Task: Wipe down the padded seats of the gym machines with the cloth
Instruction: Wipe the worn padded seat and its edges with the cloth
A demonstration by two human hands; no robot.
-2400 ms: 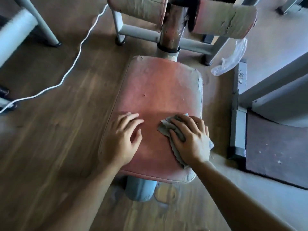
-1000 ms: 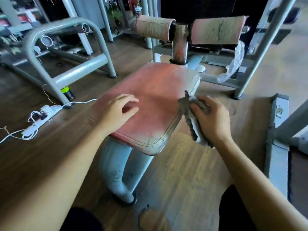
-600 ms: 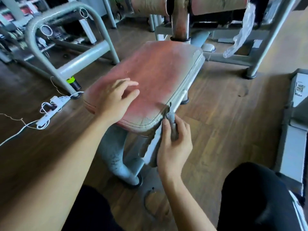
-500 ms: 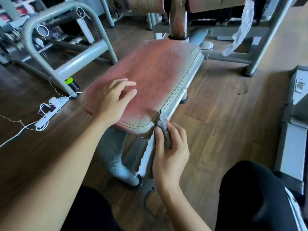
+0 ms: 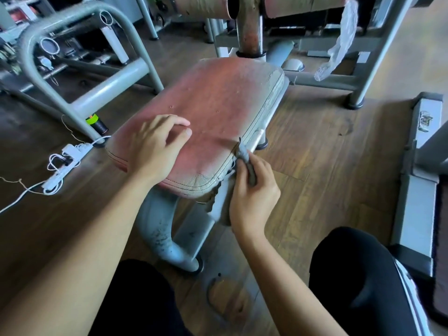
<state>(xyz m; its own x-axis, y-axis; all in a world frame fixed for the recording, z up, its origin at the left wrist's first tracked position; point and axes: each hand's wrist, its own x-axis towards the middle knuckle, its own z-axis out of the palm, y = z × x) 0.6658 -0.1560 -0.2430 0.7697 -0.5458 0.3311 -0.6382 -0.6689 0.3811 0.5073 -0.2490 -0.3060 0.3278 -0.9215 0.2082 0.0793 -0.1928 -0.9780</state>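
A worn red padded seat (image 5: 218, 110) with cracked grey edges sits on a grey metal post in the middle of the view. My left hand (image 5: 155, 149) rests flat on the seat's near left part, fingers spread. My right hand (image 5: 252, 195) grips a grey cloth (image 5: 244, 156) and presses it against the seat's near right side edge. Part of the cloth hangs down below the seat rim, partly hidden by my hand.
A grey tubular machine frame (image 5: 80, 76) stands at the left, with a white power strip and cable (image 5: 68, 156) on the wooden floor. Padded rollers (image 5: 206, 6) and a hanging plastic bag (image 5: 339, 44) are behind the seat. A grey metal base (image 5: 419, 170) lies at the right. My knees are below.
My right hand dropped with the cloth from the seat's top to its right side edge and now sits near the front corner. The left hand stayed on the seat. My view lowered.
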